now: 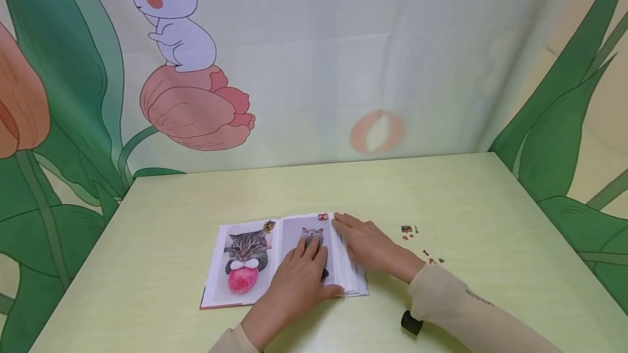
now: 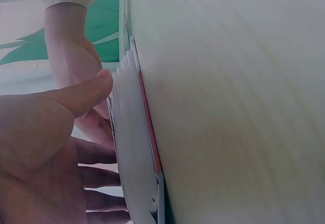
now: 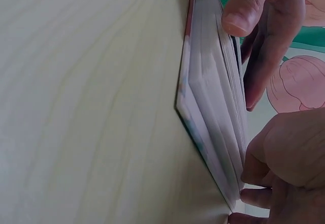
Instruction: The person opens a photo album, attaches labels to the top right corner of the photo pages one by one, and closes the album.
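Observation:
An open photo album [image 1: 212, 266] lies on the table, with page edges visible in both wrist views. Its left page has a picture of a tabby cat [image 1: 248, 248] with a pink ball and a small sticker [image 1: 269, 226] in the top corner. The right page carries another cat picture [image 1: 312, 231] and a red sticker [image 1: 322, 217]. My left hand [image 1: 302, 279] rests on the right page with fingers spread, thumb near the lower edge. My right hand [image 1: 369, 244] touches the page edges at the album's right side, fingers toward the upper corner.
Several small stickers or cut-outs [image 1: 406, 229] are scattered on the table [image 1: 167, 206] right of the album, some close to the right forearm. A small black object [image 1: 411, 322] sits by the right sleeve. A printed curtain [image 1: 304, 70] hangs behind the table.

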Available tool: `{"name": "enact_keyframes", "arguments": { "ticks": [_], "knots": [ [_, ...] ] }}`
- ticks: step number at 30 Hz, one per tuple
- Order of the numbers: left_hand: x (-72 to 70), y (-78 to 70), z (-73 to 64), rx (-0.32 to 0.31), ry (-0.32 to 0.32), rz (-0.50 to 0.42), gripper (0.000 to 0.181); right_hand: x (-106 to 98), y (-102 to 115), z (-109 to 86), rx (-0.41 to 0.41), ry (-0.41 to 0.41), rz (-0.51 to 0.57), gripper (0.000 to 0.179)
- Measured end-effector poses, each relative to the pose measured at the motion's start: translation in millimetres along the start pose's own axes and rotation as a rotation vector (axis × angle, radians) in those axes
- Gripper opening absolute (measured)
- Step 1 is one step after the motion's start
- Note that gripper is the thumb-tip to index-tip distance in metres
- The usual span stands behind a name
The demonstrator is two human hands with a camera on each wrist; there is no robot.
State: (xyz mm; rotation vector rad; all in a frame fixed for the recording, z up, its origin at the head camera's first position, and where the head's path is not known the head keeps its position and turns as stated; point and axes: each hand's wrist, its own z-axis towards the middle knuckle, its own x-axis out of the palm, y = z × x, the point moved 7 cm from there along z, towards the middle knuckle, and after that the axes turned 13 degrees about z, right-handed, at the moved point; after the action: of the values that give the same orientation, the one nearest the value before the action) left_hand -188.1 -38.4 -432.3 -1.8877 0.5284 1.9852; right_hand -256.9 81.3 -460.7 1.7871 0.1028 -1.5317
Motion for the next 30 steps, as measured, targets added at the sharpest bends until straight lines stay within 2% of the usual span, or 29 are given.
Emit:
{"name": "enact_keyframes", "arguments": {
  "ticks": [5,10,15,22,30],
  "knots": [
    [-0.8,1.9,0.0,0.006,0.012,-0.044,0.079,-0.2,0.4,0.2,-0.008,0.008,-0.005,0.053],
    [-3.7,1.6,-0.4,0.023,-0.006,-0.067,0.066,-1.1,1.0,0.0,-0.019,0.018,-0.013,0.052],
    [-8.6,-1.7,-1.2,0.058,-0.067,-0.053,0.054,-1.6,1.0,-0.5,-0.030,0.023,-0.013,0.053],
    [-19.5,-7.6,-7.3,0.092,-0.190,-0.032,0.038,-0.7,0.3,-0.4,-0.033,0.020,-0.011,0.053],
    [-26.6,-10.6,-11.0,0.086,-0.266,-0.026,0.034,-0.9,1.6,-0.1,-0.027,0.016,-0.009,0.053]
  ]
}}
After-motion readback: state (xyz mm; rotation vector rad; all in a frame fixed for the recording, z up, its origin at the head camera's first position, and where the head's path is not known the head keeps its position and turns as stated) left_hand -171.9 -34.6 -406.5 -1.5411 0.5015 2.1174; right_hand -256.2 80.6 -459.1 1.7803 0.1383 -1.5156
